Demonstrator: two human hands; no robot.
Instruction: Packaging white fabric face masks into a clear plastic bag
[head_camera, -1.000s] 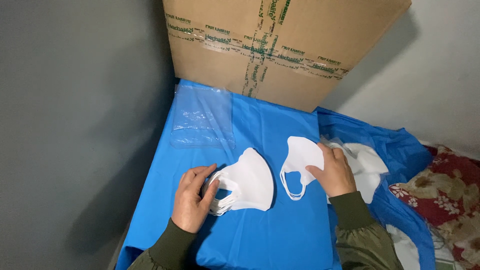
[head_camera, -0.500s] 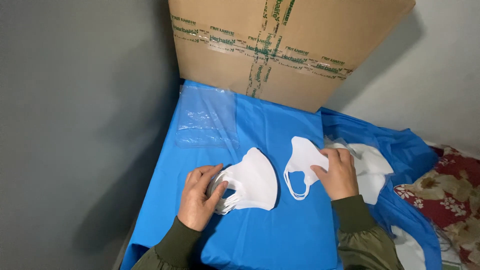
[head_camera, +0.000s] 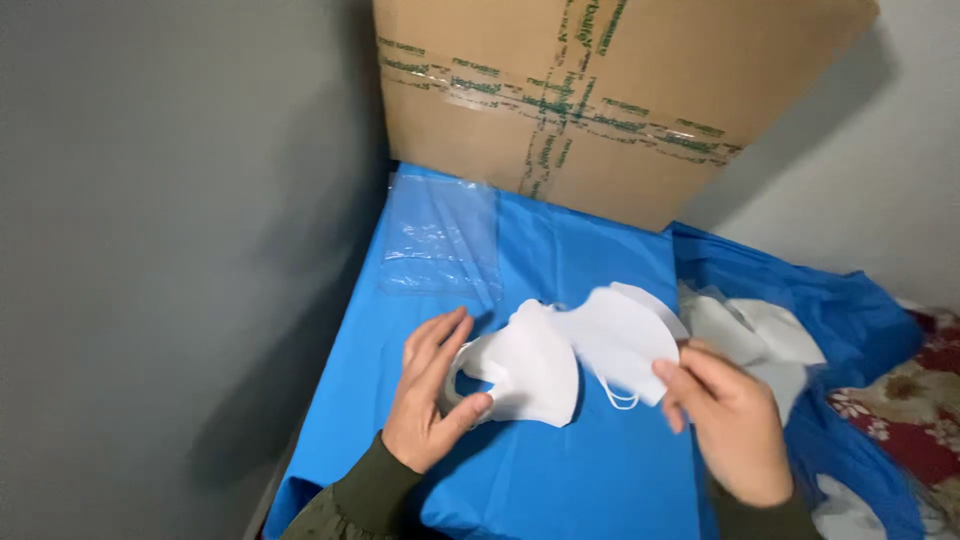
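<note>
Soft white fabric masks on a smooth blue sheet, cardboard behind.

Masks: the one under the left hand (head_camera: 425, 405), white mask (head_camera: 525, 365), and the one in the right hand (head_camera: 735, 425), second white mask (head_camera: 620, 335), look like matt non-woven cloth with thin elastic loops. Pile of masks (head_camera: 755, 335) same matt white. Blue sheet (head_camera: 560, 470) thin, smooth, slight sheen, creased. Clear plastic bag (head_camera: 440, 235) glossy, wrinkled. Cardboard box (head_camera: 600, 90) matt brown, shiny clear tape strips. Wall (head_camera: 150, 250) matt grey. Sleeves knit olive cloth. Floral fabric (head_camera: 910, 420) at right, matt.
</note>
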